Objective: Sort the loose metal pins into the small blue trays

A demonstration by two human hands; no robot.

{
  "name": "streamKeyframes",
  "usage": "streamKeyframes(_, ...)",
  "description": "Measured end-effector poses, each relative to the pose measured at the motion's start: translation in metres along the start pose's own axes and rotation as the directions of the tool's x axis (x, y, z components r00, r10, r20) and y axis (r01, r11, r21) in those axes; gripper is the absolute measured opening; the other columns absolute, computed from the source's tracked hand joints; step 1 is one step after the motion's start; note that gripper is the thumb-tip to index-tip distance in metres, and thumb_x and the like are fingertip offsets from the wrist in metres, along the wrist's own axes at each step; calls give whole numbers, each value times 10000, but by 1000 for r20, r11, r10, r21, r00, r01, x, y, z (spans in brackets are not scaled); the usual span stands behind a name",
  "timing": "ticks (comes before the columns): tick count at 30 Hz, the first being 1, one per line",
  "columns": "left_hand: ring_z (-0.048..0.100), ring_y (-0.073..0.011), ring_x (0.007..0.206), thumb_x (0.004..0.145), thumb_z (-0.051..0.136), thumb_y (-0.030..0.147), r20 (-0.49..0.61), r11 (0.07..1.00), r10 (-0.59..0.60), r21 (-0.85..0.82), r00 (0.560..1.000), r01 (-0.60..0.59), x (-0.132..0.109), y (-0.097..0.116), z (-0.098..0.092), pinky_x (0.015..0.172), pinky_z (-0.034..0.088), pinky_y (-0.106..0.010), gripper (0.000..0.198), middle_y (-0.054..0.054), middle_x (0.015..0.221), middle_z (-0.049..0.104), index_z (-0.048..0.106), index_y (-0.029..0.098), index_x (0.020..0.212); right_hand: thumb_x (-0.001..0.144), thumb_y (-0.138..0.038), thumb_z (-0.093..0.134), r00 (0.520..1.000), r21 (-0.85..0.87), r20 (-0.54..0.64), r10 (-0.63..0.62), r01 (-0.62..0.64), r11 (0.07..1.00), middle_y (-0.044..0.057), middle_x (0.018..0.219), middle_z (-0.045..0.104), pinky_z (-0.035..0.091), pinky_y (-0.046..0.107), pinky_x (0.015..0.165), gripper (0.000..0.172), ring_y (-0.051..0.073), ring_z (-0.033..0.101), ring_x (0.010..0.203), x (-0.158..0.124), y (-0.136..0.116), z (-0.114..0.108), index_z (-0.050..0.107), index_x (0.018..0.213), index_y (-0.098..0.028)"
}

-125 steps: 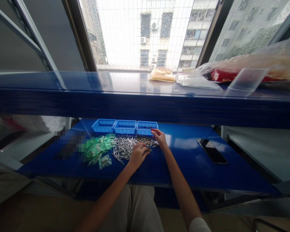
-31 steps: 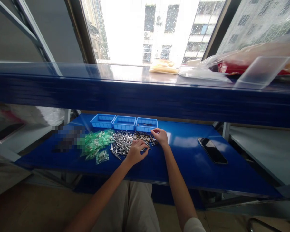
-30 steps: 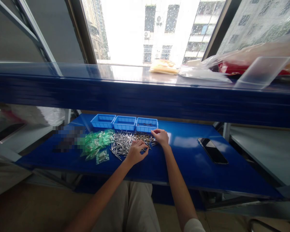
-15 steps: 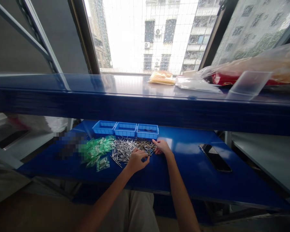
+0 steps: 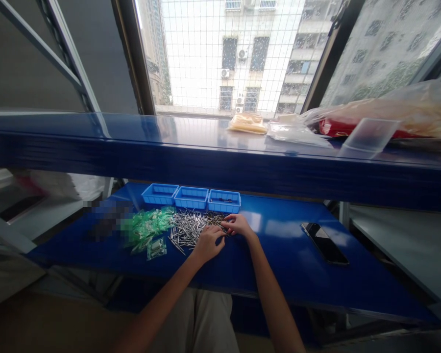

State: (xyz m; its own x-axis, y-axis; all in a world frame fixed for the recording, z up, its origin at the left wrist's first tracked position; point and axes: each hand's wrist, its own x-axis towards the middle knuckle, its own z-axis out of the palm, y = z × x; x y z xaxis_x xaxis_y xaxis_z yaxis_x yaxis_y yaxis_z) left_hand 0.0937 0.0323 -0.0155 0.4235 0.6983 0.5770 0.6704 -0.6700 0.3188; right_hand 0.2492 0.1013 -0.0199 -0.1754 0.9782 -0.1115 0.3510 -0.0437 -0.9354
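My left hand (image 5: 208, 242) is at the right front of a pile of silver metal pins (image 5: 186, 228), thumb and fingers pinched together over something too small to name. Close beside it on the right, my right hand (image 5: 238, 225) has curled fingers over the darker, bronze-coloured pins (image 5: 215, 218); what its fingertips hold is hidden. Behind the pile stand three blue trays in a row: the left tray (image 5: 159, 200), the middle tray (image 5: 191, 204) and the right tray (image 5: 224, 207), which has a few dark pieces in it.
Green plastic bags (image 5: 147, 223) and a small clear packet (image 5: 157, 248) lie left of the pins. A black phone (image 5: 325, 243) rests at the right of the blue table (image 5: 279, 264). A blue shelf (image 5: 191, 159) spans above, holding plastic bags.
My right hand has moved left, closer to my left hand and over the bronze-coloured pins. My left hand has hardly moved. The camera view has shifted slightly.
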Motion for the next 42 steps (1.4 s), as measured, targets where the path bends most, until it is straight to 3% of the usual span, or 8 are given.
streamKeyframes(5, 535, -178, 936, 741, 488, 147, -34, 999, -29, -18, 999, 29, -1, -1, 1, 860, 400, -359, 221, -26, 957, 606, 615, 226, 904, 679, -337, 637, 987, -113, -13, -158, 156, 981, 31, 629, 628, 429, 185, 332, 280, 133, 590, 458, 0, 0, 2, 613, 875, -139)
streamKeyframes(9, 522, -189, 974, 747, 483, 152, -133, 998, -64, -20, 989, 62, -1, -1, -2, 877, 395, -371, 186, -33, 955, 595, 613, 222, 860, 693, -336, 616, 944, -153, 0, -331, 327, 933, 44, 721, 658, 459, 206, 431, 221, 128, 600, 508, 1, -1, 4, 646, 826, -162)
streamKeyframes(14, 536, -184, 930, 748, 466, 132, -194, 993, -119, -31, 974, 115, 0, -2, -5, 840, 413, -369, 162, -37, 900, 586, 598, 201, 812, 684, -334, 620, 916, -210, -12, -400, 389, 897, 40, 735, 658, 462, 235, 509, 237, 139, 592, 574, 3, 1, 5, 656, 843, -163)
streamKeyframes(21, 544, -175, 876, 748, 462, 129, -171, 991, -132, -57, 976, 124, -1, -3, -5, 814, 416, -364, 146, -29, 842, 578, 586, 195, 791, 675, -385, 618, 875, -477, -195, -443, 310, 822, 28, 853, 598, 393, 222, 501, 245, 110, 535, 591, -4, -6, 0, 665, 845, -214)
streamKeyframes(27, 533, -175, 882, 751, 464, 132, -163, 989, -144, -61, 976, 136, -1, -4, -4, 826, 404, -363, 141, -26, 836, 569, 583, 197, 788, 632, -468, 644, 925, -497, -115, -363, 263, 827, 39, 973, 578, 377, 211, 484, 409, 95, 537, 587, -5, -6, 0, 649, 958, -221)
streamKeyframes(42, 525, -168, 869, 768, 449, 146, -132, 989, -139, -59, 981, 133, -1, -6, -3, 815, 398, -353, 140, -25, 833, 556, 577, 195, 795, 709, -337, 576, 905, -493, -162, -394, 272, 827, 1, 768, 671, 380, 212, 531, 154, 131, 566, 634, -4, -7, 4, 679, 742, -228)
